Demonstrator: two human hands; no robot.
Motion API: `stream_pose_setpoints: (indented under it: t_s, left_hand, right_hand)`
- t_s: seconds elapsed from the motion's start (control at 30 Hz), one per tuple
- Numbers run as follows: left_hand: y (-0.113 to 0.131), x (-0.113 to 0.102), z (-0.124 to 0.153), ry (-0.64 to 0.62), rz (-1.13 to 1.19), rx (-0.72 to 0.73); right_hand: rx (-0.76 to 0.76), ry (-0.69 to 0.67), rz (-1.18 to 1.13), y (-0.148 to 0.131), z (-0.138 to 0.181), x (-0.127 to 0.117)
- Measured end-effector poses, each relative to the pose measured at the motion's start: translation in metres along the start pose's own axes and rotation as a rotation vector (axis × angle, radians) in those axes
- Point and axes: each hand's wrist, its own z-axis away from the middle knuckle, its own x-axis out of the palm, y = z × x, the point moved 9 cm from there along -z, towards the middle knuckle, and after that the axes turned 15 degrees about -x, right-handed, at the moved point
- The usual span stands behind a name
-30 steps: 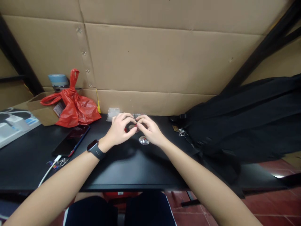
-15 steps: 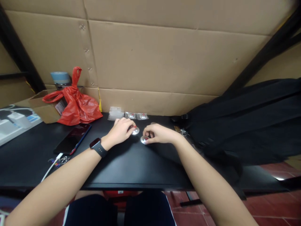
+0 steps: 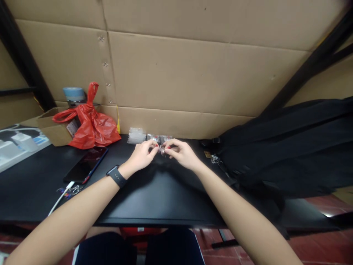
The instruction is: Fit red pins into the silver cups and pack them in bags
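while fingers (image 3: pixel 152 153) hold discs (image 3: pixel 162 150), white label (image 3: pixel 141 229) blurs

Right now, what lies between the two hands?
In the head view, two shiny discs, one pinched by the left hand, the other by the right hand.

Left disc (image 3: pixel 160 148) and right disc (image 3: pixel 162 150): small, shiny silver metal, red bit (image 3: pixel 168 147) on each outer side. Both held on edge mid-scene, side by side. Left shows mostly rim. Partly hidden; can't tell if touching.
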Motion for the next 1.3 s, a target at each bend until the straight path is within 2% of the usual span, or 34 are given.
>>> stream_pose_setpoints:
  t_s: [0.13, 0.23, 0.4, 0.7, 0.87, 0.97, 1.03, 1.17, 1.3]
  left_hand:
    - [-0.003, 0.002, 0.000, -0.017, 0.078, -0.013]
    - [-0.005, 0.005, -0.001, -0.019, 0.045, -0.015]
    - [-0.010, 0.009, -0.002, -0.019, -0.046, -0.017]
    - [-0.010, 0.010, -0.001, -0.002, -0.095, -0.004]
    - [-0.010, 0.002, -0.002, 0.035, -0.322, 0.050]
    - [-0.031, -0.021, -0.011, 0.122, -0.521, -0.046]
    - [-0.054, -0.031, -0.019, 0.068, -0.603, -0.143]
    - [-0.087, -0.029, -0.028, -0.116, -0.717, -0.143]
    - [-0.101, -0.023, -0.032, -0.133, -0.721, -0.128]
  right_hand:
    - [0.069, 0.070, -0.112, 0.012, 0.003, 0.008]
    - [0.126, 0.108, -0.180, 0.021, 0.007, 0.011]
    - [0.159, 0.072, -0.273, 0.023, 0.010, 0.021]
    - [0.185, 0.073, -0.247, 0.026, 0.011, 0.020]
    - [0.143, 0.058, -0.154, 0.023, 0.008, 0.015]
    - [0.137, 0.101, -0.056, 0.026, 0.007, 0.004]
    - [0.129, 0.121, -0.005, 0.029, 0.006, -0.004]
    - [0.118, 0.120, 0.038, 0.034, 0.005, -0.014]
    - [0.130, 0.110, 0.077, 0.038, 0.005, -0.018]
